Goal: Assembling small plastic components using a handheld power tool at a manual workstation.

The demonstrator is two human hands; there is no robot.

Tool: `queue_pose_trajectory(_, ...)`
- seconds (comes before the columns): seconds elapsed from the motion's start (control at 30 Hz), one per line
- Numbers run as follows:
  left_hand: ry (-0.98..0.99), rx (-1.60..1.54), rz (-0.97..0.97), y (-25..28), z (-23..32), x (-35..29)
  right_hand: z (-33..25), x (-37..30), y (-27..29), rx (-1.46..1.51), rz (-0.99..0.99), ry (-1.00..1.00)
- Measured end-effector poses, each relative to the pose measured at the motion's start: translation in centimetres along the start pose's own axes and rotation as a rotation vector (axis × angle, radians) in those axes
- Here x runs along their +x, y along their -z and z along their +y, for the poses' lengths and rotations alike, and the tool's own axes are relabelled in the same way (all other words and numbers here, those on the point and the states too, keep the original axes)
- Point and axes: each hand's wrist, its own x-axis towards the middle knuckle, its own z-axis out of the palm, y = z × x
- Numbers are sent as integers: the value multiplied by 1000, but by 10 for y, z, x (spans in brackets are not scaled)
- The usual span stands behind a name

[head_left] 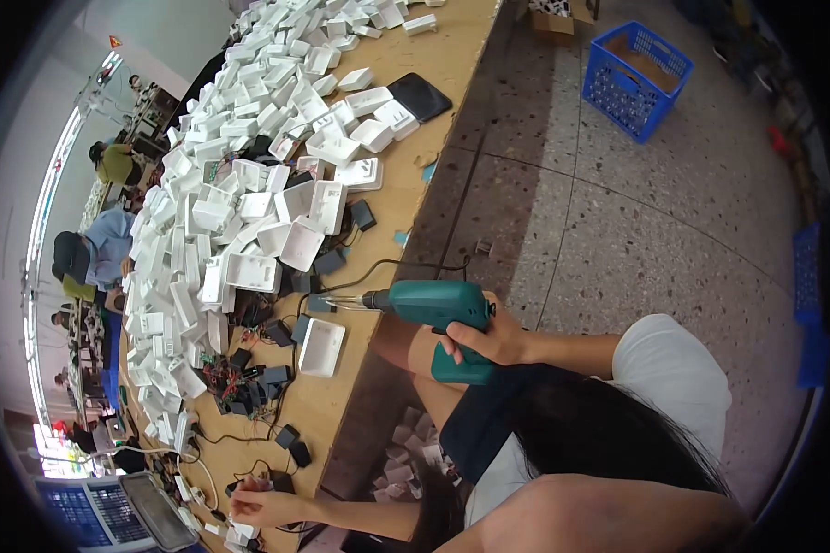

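Note:
My right hand (493,334) wraps around the handle of a teal pistol-shaped power tool (438,302). Its black collar and slim metal tip point left, over the table edge. Close to the tip lies a white plastic housing (322,347), open side up, beside several small dark grey blocks (330,261). Low in the view, my left hand (260,506) is at the table with its fingers curled together; what they hold, if anything, I cannot make out. A dark block (281,481) and small white parts lie around that hand.
A large heap of white housings (240,175) covers the far side of the brown table (369,240). Wired boards (226,378), black cables and a black tablet-like slab (420,97) lie there too. A blue crate (636,81) stands on the floor. Other people (92,249) sit beyond the table.

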Motion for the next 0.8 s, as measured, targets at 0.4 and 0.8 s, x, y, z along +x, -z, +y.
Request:
queue_pose_trajectory(0.4, -465, -219, -729, -74, 30, -74, 26, 14, 8, -116, 2, 60)
queue_pose_trajectory(0.8, -484, -283, -1276, -80, 43, -88, 104, 47, -88, -57, -30, 178)
